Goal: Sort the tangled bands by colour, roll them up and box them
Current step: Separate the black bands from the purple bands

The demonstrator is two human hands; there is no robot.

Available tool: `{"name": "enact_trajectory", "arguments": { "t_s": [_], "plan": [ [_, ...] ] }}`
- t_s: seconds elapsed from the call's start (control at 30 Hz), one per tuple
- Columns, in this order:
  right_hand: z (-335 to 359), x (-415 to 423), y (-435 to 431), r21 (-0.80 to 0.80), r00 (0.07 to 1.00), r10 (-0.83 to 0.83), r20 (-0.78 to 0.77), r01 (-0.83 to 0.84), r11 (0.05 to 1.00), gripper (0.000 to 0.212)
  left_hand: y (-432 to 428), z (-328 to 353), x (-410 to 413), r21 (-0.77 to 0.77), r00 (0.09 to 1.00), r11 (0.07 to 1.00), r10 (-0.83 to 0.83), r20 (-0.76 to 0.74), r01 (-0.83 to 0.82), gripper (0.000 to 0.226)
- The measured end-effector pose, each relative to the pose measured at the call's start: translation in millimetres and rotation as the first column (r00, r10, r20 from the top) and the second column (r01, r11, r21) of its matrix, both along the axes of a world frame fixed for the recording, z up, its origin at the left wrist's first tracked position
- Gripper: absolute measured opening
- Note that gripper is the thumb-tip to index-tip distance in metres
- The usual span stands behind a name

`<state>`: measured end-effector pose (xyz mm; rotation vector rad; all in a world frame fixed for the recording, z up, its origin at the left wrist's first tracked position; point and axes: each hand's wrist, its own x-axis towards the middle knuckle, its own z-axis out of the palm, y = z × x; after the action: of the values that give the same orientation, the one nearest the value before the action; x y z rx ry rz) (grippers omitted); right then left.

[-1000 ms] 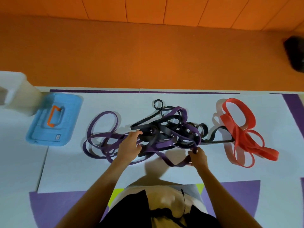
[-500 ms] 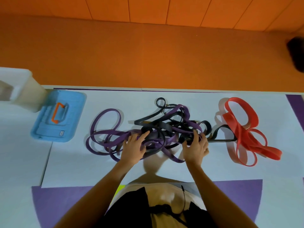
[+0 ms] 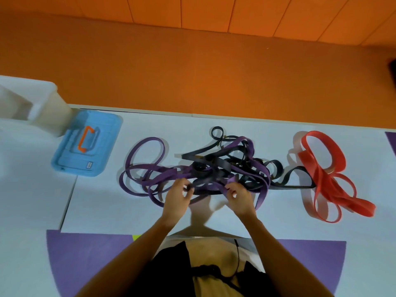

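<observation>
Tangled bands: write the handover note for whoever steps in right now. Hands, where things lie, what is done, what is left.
Left hand: fingers pinch a dark strand at the near edge of the tangle.
Right hand: fingers pinch a purple strand of the same tangle.
Purple bands and black bands are knotted together mid-table, with purple loops spilling left.
Red bands lie in their own heap to the right; one black loop reaches their edge.
White box is at far left, blue lid beside it.
Done: red nearly apart.
Left: part purple from black, roll each colour, box them.
</observation>
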<state>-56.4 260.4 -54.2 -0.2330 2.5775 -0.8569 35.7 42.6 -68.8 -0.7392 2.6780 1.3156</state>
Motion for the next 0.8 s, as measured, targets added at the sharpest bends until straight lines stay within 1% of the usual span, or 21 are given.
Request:
{"name": "enact_trajectory", "arguments": {
  "t_s": [0.03, 0.07, 0.1, 0.17, 0.2, 0.23, 0.27, 0.3, 0.33, 0.37, 0.4, 0.43, 0.47, 0.5, 0.57, 0.6, 0.63, 0.7, 0.73, 0.77, 0.8],
  "plan": [
    [1, 0, 5, -0.033, 0.998, -0.062, -0.026, 0.061, 0.998, 0.012, -1, 2, -2, 0.107, 0.988, 0.982, 0.157, 0.001, -0.157, 0.007],
    [3, -1, 10, -0.053, 0.993, -0.109, -0.054, 0.106, 0.993, 0.010, -2, 3, -4, 0.205, 0.960, 0.939, 0.278, 0.029, -0.278, 0.009],
    [5, -2, 16, -0.059, 0.988, -0.129, -0.080, 0.124, 0.991, 0.008, -2, 2, -7, 0.308, 0.931, 0.880, 0.356, 0.075, -0.361, 0.012],
    [7, -3, 26, -0.037, 0.990, -0.080, -0.112, 0.076, 0.996, 0.006, -1, 2, -12, 0.489, 0.890, 0.749, 0.426, 0.162, -0.447, 0.018],
    [9, -2, 30, -0.015, 0.995, -0.008, -0.098, 0.006, 1.000, 0.006, 0, 2, -15, 0.534, 0.880, 0.708, 0.440, 0.177, -0.462, 0.024],
    [10, 2, 33, 0.014, 0.992, 0.102, -0.070, -0.101, 0.995, 0.011, 1, 0, -17, 0.546, 0.879, 0.699, 0.443, 0.175, -0.461, 0.029],
    [10, 8, 36, 0.021, 0.975, 0.223, -0.025, -0.222, 0.975, 0.014, 3, 0, -19, 0.538, 0.884, 0.712, 0.439, 0.160, -0.451, 0.031],
    [8, 15, 38, 0.002, 0.948, 0.316, 0.037, -0.316, 0.949, 0.012, 5, -1, -21, 0.517, 0.891, 0.735, 0.430, 0.146, -0.439, 0.031],
    [6, 21, 43, -0.023, 0.930, 0.353, 0.098, -0.353, 0.935, 0.011, 8, -2, -22, 0.499, 0.897, 0.753, 0.421, 0.139, -0.430, 0.030],
    [4, 25, 48, -0.022, 0.934, 0.334, 0.126, -0.334, 0.942, 0.014, 10, -3, -23, 0.485, 0.899, 0.765, 0.417, 0.129, -0.425, 0.027],
    [2, 26, 53, -0.007, 0.953, 0.279, 0.117, -0.280, 0.960, 0.015, 13, -2, -24, 0.482, 0.901, 0.770, 0.419, 0.115, -0.419, 0.027],
    [2, 26, 58, 0.028, 0.978, 0.196, 0.069, -0.198, 0.980, 0.014, 16, -2, -24, 0.484, 0.903, 0.772, 0.416, 0.103, -0.411, 0.032],
    [2, 24, 64, 0.058, 0.995, 0.098, -0.019, -0.097, 0.994, 0.013, 20, -1, -23, 0.485, 0.907, 0.775, 0.408, 0.104, -0.404, 0.040],
    [3, 21, 70, 0.069, 0.990, -0.006, -0.138, 0.015, 0.998, 0.012, 23, 0, -23, 0.471, 0.912, 0.786, 0.394, 0.115, -0.399, 0.052],
    [4, 15, 80, 0.061, 0.912, -0.175, -0.371, 0.212, 0.975, 0.017, 30, 0, -24, 0.396, 0.923, 0.834, 0.361, 0.134, -0.384, 0.072],
    [4, 10, 84, 0.067, 0.875, -0.240, -0.421, 0.293, 0.954, 0.025, 33, -1, -25, 0.361, 0.928, 0.855, 0.350, 0.128, -0.372, 0.075],
    [4, 5, 86, 0.076, 0.861, -0.310, -0.402, 0.369, 0.926, 0.036, 36, 0, -27, 0.346, 0.931, 0.865, 0.345, 0.118, -0.364, 0.075],
    [1, -5, 90, 0.074, 0.870, -0.452, -0.197, 0.472, 0.878, 0.052, 43, 1, -32, 0.348, 0.926, 0.858, 0.358, 0.121, -0.377, 0.075],
    [-3, -10, 92, 0.037, 0.876, -0.476, -0.080, 0.480, 0.876, 0.051, 45, 2, -35, 0.342, 0.918, 0.852, 0.369, 0.143, -0.396, 0.076],
    [-6, -14, 94, -0.007, 0.889, -0.458, 0.002, 0.458, 0.889, 0.042, 48, 1, -38, 0.332, 0.910, 0.848, 0.378, 0.169, -0.414, 0.075],
    [-8, -15, 96, -0.033, 0.910, -0.413, 0.032, 0.414, 0.909, 0.030, 50, 0, -40, 0.320, 0.900, 0.842, 0.391, 0.191, -0.433, 0.071]
  ]
}}
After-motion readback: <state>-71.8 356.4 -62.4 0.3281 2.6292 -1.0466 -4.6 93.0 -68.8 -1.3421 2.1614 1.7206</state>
